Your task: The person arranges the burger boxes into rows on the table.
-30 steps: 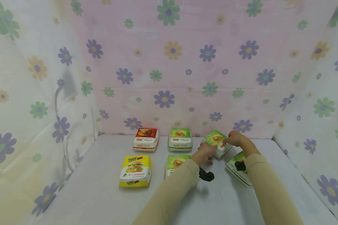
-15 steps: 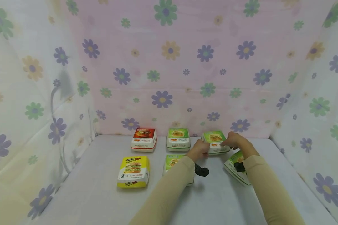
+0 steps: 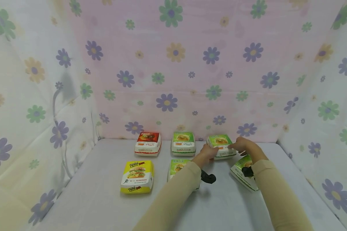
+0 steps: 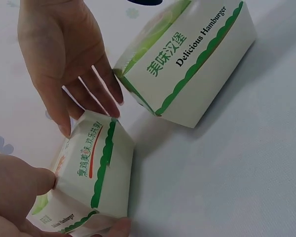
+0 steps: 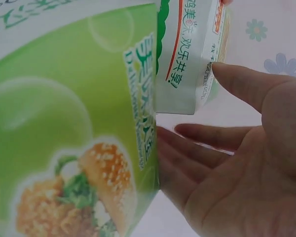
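At the back right, a green-and-white burger box (image 3: 220,140) stands on the table between my two hands. My left hand (image 3: 206,155) holds its left front corner, thumb on the lid and a fingertip low on the side in the left wrist view. My right hand (image 3: 246,146) is at the box's right end. In the right wrist view its thumb (image 5: 237,81) meets the lid's edge, while the fingers reach out fairly straight beside the box. Another green burger box (image 3: 243,171) sits askew in front, partly behind my right sleeve.
A red burger box (image 3: 147,144) and a green one (image 3: 183,144) line the back. Nearer stand a yellow burger box (image 3: 137,177) and a green one (image 3: 177,168) partly covered by my left sleeve. Floral cloth (image 3: 191,64) surrounds the table (image 3: 98,199).
The back-right burger box has turned from askew to nearly square with its row, and sits flat. Both hands stay at its sides; the last half second shows little movement.
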A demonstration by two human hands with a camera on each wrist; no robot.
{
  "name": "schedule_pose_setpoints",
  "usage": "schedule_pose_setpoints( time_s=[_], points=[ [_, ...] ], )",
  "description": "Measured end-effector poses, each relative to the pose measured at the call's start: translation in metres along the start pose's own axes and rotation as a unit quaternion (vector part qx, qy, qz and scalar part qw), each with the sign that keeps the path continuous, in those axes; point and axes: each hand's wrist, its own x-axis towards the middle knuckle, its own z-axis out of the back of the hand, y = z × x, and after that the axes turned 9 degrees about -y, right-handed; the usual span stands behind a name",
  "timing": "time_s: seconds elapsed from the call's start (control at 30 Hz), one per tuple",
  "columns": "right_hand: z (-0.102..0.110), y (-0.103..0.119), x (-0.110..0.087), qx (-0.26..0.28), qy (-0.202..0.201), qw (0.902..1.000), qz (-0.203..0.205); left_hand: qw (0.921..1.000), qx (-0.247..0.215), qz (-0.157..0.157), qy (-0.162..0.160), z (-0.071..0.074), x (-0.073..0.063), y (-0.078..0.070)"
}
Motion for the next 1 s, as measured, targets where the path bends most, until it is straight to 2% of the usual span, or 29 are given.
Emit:
schedule_pose_setpoints(
  time_s=[0.13,0.27,0.4,0.6,0.77,1.0],
  points=[
    [-0.002,0.001,0.000,0.016,0.014,0.9998,-0.001,0.9999,-0.013,-0.009,0.000,-0.001,0.000,0.000],
    [-0.003,0.009,-0.011,0.015,0.009,0.9998,0.012,0.9997,-0.016,-0.018,0.003,-0.004,0.010,0.003],
    [-0.004,0.013,-0.013,0.027,-0.001,0.9996,0.007,0.9997,-0.003,-0.024,0.000,-0.006,0.020,0.006],
    [-0.008,0.016,-0.010,0.036,-0.014,0.9992,0.008,0.9985,0.025,-0.046,-0.017,0.002,0.015,0.002],
    [-0.009,0.021,-0.009,0.047,-0.028,0.9984,0.012,0.9971,0.030,-0.062,-0.033,0.006,0.010,-0.002],
    [-0.012,0.020,-0.003,0.054,-0.038,0.9977,0.010,0.9968,0.035,-0.063,-0.035,0.005,0.018,0.000]
  ],
)
